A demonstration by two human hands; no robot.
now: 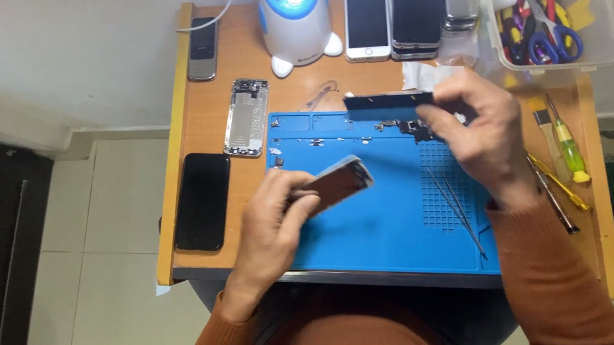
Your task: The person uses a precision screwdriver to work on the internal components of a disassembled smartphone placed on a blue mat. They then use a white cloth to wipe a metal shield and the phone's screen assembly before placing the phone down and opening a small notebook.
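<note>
Dark flat phone panel [339, 180], pinched in left hand [274, 223], tilts up for inspection; right hand [478, 132] grips thin black strip [388, 100] above it.

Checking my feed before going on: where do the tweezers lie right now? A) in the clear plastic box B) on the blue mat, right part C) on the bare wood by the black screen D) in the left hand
B: the tweezers lie on the blue mat, just below the right hand.
</note>
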